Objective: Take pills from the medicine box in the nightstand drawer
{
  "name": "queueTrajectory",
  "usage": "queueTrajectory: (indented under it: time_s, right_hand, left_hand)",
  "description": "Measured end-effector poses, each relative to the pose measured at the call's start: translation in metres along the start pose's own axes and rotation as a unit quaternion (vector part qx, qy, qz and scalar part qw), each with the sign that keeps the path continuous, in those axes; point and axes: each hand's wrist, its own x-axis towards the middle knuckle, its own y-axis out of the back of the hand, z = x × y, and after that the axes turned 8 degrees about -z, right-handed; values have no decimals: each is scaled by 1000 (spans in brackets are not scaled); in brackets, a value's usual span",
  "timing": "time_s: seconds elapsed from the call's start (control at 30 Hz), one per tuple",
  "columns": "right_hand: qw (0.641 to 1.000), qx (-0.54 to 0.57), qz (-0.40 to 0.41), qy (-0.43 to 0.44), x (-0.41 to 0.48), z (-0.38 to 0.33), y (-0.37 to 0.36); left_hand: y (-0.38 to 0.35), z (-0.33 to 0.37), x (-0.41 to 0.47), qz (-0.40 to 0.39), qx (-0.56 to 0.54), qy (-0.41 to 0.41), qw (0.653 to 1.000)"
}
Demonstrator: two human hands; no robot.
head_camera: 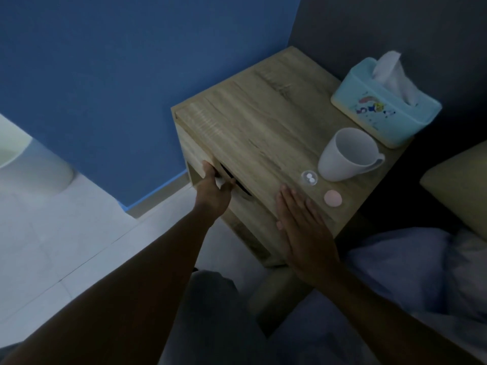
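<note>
The landmark here is the light oak-grain wooden nightstand (266, 133), seen from above in dim light. At its front face, just under the top edge, the person's left hand (213, 191) is curled around something pale and flat, probably the medicine box, beside the dark slot of the drawer (234, 180); the view is too blurred to tell whether the box is going in or coming out, or how far the drawer stands open. The right hand (300, 225) lies flat, fingers spread, on the nightstand's near front corner, gripping nothing.

On the nightstand top, near the front edge, sits a small clear round cup (309, 178) with two white pills (310, 178) in it, and just beside it a pink round lid (332, 198). Behind them stand a white ceramic mug (347, 155) and a light blue tissue box (384, 111).

The risk appears to be the flat hand: a careless sweep could knock the cup and scatter the pills. A hard push on the drawer might also jolt them.
</note>
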Motion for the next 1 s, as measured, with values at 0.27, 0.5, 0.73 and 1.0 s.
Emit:
queueTrajectory:
  time_s: [0.27, 0.5, 0.73, 1.0]
  right_hand:
    - [1000, 12, 18, 1, 1, 1, -4]
    - [1000, 31, 0, -3, 2, 4, -7]
    - [995, 88, -51, 4, 4, 1, 12]
    - [984, 39, -164, 56, -1, -23, 84]
  left_hand:
    - [-7, -2, 8, 8, 7, -12, 1000]
    - [11, 7, 0, -45, -33, 2, 998]
    - [30, 30, -66, -77, 78, -50, 993]
    - [63, 111, -132, -39, 167, -157, 973]
